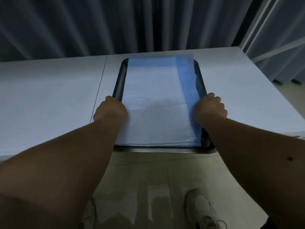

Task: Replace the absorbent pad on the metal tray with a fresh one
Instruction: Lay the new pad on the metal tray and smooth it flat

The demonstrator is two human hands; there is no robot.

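A dark metal tray (119, 80) lies on the white table, its near edge sticking out past the table's front edge. A white absorbent pad (155, 100) with a blue border strip along its right side covers the tray's floor. My left hand (109, 111) grips the tray's left rim with curled fingers. On the opposite side, my right hand (210, 108) grips the right rim, its knuckles over the blue strip. Both forearms reach in from the bottom corners.
The white table (49, 100) runs left and right of the tray, with a thin seam line left of it. Grey curtains (115, 25) hang behind. Below the table's front edge are a tiled floor and a shoe (196, 207).
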